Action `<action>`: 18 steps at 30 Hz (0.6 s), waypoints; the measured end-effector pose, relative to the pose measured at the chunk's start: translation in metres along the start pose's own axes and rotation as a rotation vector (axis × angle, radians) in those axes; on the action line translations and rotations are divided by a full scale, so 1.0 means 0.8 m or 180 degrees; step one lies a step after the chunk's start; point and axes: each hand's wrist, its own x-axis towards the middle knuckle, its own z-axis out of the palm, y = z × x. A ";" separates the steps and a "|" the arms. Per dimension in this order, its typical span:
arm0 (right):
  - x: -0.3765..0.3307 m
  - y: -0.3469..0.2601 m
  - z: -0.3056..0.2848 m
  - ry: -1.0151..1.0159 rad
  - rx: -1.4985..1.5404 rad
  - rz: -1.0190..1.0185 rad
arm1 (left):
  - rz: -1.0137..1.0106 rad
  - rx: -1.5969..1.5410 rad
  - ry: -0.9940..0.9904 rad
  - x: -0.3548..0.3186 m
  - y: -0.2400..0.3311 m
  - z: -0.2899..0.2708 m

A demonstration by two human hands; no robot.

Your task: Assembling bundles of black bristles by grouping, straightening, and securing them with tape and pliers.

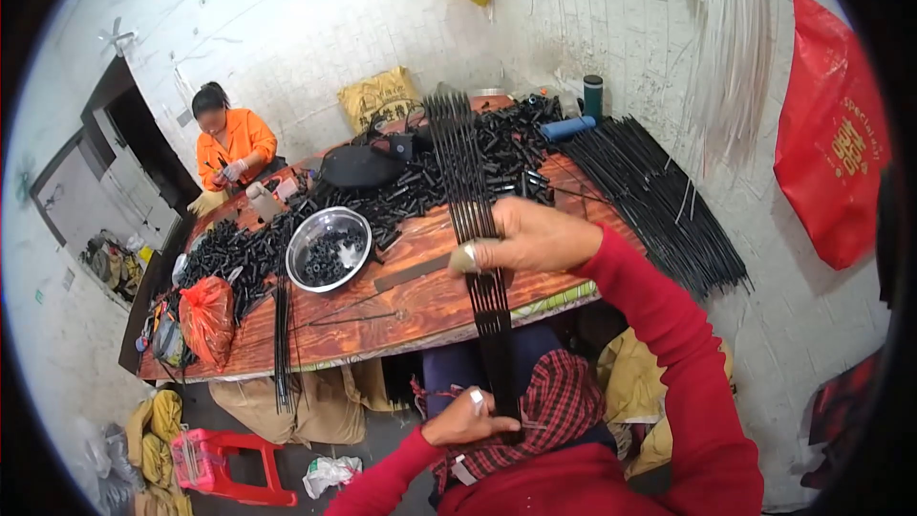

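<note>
A flat row of several long, thin black rods [460, 167] stands up in front of me, spread slightly apart toward the far end. My right hand [525, 237] is closed round the row at about its middle, with a pale covering on the thumb. Lower down, over my lap, my left hand [468, 419] pinches the near end of the row, where the rods lie close together. A flat dark strip [411, 273] lies on the table to the left of my right hand. Beside it is a metal bowl [316, 220] of small black parts.
Short black tubular pieces [406, 186] are heaped across the reddish wooden table [435, 229]. Many black rods [659, 201] lie at the right. A red plastic bag [206, 315] sits at the left edge. A co-worker in orange [234, 143] handles something at the far left. A red stool [234, 468] stands below.
</note>
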 end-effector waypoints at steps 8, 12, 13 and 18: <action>0.004 0.025 -0.002 0.0191 0.0430 0.0429 | -0.0450 -0.0891 -0.0450 0.003 0.000 0.012; 0.018 0.041 -0.002 0.0129 0.0921 0.0518 | -0.0564 -0.1839 -0.0106 0.006 0.006 0.012; 0.017 0.046 -0.006 0.0142 0.0888 0.0513 | -0.0530 -0.1830 -0.0110 0.011 0.006 0.010; 0.016 0.057 -0.014 0.0090 0.0608 0.0557 | -0.0517 -0.0763 -0.0277 0.021 0.028 -0.011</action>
